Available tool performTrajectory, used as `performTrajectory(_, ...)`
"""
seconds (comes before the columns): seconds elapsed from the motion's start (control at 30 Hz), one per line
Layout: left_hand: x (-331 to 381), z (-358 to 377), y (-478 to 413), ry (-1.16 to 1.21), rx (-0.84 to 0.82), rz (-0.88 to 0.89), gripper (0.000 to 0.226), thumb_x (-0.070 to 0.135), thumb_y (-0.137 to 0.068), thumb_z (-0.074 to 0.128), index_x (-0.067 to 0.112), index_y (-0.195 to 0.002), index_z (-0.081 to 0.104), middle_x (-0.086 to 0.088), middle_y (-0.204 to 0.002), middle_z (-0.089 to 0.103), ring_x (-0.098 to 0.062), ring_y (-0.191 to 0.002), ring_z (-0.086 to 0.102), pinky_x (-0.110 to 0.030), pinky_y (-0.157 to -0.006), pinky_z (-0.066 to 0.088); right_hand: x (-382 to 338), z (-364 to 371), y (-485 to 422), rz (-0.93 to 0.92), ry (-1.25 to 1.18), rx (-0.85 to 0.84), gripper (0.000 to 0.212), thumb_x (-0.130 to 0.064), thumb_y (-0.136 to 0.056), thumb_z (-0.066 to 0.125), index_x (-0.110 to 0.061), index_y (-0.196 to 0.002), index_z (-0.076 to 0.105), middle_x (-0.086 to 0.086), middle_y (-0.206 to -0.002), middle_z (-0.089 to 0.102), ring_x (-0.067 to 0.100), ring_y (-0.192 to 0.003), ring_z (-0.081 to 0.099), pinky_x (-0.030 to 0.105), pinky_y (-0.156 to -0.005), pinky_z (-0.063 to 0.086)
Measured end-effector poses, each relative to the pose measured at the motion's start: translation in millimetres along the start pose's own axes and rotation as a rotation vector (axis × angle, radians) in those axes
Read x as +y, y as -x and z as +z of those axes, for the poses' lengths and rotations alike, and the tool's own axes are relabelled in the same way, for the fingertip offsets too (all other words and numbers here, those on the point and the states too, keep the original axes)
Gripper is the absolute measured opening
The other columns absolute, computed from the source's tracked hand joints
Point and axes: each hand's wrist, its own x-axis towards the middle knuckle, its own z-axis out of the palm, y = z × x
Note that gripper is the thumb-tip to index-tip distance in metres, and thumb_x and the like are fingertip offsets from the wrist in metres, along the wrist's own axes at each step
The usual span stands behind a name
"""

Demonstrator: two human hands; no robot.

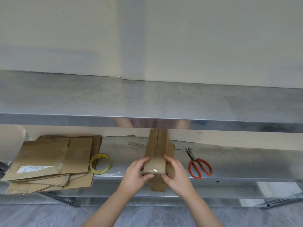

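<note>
Both hands clamp box (157,154) near end: L hand (134,175) on left side, R hand (176,175) on right, on lower shelf (229,163). Cardboard, prob light, stiff-ish, walls dent if squeezed; taped seam slick. Grip side walls near corners. Tape roll (100,163) left of L, scissors (199,166) right of R.

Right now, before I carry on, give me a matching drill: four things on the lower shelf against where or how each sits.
Things:
1. cardboard box
2. tape roll
3. scissors
4. flattened cartons

Places or states:
A. stacked flat at the far left
B. lying right of the box, red handles toward the camera
C. gripped at its near end by the left hand and right hand
D. yellowish ring beside the stack's right edge

Pairs: 1-C, 2-D, 3-B, 4-A
</note>
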Motion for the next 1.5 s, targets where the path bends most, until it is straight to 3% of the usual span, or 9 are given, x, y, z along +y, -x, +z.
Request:
performTrajectory(0.37,0.9,9.8,2.3,-0.296,-0.078,0.082,0.065,0.036,-0.083,0.072,0.031,-0.142,0.045,0.01,-0.11,0.054,-0.004,-0.097,0.054,-0.018,-0.092,0.045,22.8,-7.4,9.2,0.084,-0.02,-0.135,0.072,-0.011,-0.088,0.069,-0.049,-0.134,0.03,-0.012,-0.137,0.052,-0.007,-0.114,0.055,0.019,-0.1,0.047)
performTrajectory(0.53,5.1,7.6,1.0,-0.3,-0.022,0.063,0.064,0.036,-0.082,0.074,0.028,-0.14,0.047,0.01,-0.113,0.05,-0.006,-0.099,0.054,-0.013,-0.09,0.042,15.8,-5.7,-1.0,0.053,0.044,-0.169,0.071,-0.014,-0.09,0.067,-0.037,-0.146,0.03,-0.011,-0.144,0.044,0.0,-0.126,0.046,0.007,-0.101,0.037)
performTrajectory(0.63,11.2,5.2,-4.5,-0.334,0.017,0.073,0.064,0.035,-0.08,0.075,0.028,-0.137,0.049,0.002,-0.136,0.042,-0.015,-0.127,0.042,-0.025,-0.109,0.034,13.5,-1.9,-1.6,0.008,0.134,-0.054,0.068,-0.018,-0.089,0.068,-0.033,-0.147,0.035,-0.009,-0.148,0.04,0.007,-0.135,0.04,0.019,-0.112,0.03)
performTrajectory(0.73,10.1,3.2,0.1,-0.452,-0.02,0.152,0.067,0.043,-0.083,0.07,0.031,-0.142,0.041,0.003,-0.15,0.031,-0.017,-0.14,0.025,-0.031,-0.116,0.024,17.0,-1.0,10.4,-0.031,0.194,-0.004,0.069,-0.026,-0.089,0.068,-0.044,-0.146,0.033,-0.016,-0.153,0.029,0.003,-0.14,0.03,0.013,-0.11,0.022)
performTrajectory(1.0,5.8,-11.9,15.7,-0.678,-0.06,0.197,0.078,0.065,-0.087,0.047,0.039,-0.151,0.011,0.014,-0.159,0.012,-0.012,-0.147,0.006,-0.029,-0.118,0.004,1.0,-2.4,31.9,-0.112,0.436,0.037,0.063,-0.055,-0.095,0.045,-0.043,-0.151,0.019,-0.013,-0.161,0.015,0.007,-0.149,0.0,0.036,-0.123,0.007)
performTrajectory(1.1,-4.4,-33.2,25.4,-0.788,-0.052,0.219,0.077,0.07,-0.088,0.038,0.037,-0.152,0.012,0.011,-0.159,0.015,-0.014,-0.148,0.007,-0.03,-0.118,-0.003,-18.6,4.3,36.0,-0.254,0.554,0.111,0.057,-0.051,-0.095,0.042,-0.034,-0.149,0.033,-0.008,-0.159,0.023,0.01,-0.15,-0.001,0.038,-0.122,-0.001)
performTrajectory(1.23,-38.6,-77.6,45.1,-0.879,-0.027,0.11,0.077,0.071,-0.089,0.023,0.03,-0.153,0.014,0.007,-0.16,0.015,-0.016,-0.149,0.004,-0.033,-0.118,-0.006,-50.1,45.9,36.4,-0.448,0.563,0.083,0.052,-0.044,-0.096,0.044,-0.035,-0.146,0.037,-0.007,-0.158,0.027,0.014,-0.151,0.005,0.041,-0.122,0.006)
performTrajectory(1.4,-81.0,-123.6,56.1,-1.0,-0.037,-0.025,0.073,0.066,-0.092,0.022,0.029,-0.154,0.013,0.004,-0.161,0.015,-0.019,-0.149,0.007,-0.038,-0.12,0.0,-65.3,117.5,20.1,-0.335,0.586,-0.101,0.053,-0.045,-0.099,0.035,-0.035,-0.15,0.026,-0.007,-0.161,0.018,0.012,-0.15,-0.003,0.037,-0.121,-0.006)
performTrajectory(1.5,-96.4,-136.3,50.2,-1.034,-0.104,-0.023,0.072,0.063,-0.093,0.028,0.026,-0.153,0.015,0.0,-0.16,0.02,-0.022,-0.148,0.011,-0.04,-0.121,0.001,-59.9,147.7,1.6,-0.196,0.599,-0.157,0.055,-0.039,-0.101,0.036,-0.03,-0.153,0.024,-0.004,-0.161,0.019,0.015,-0.15,0.004,0.033,-0.123,0.002)
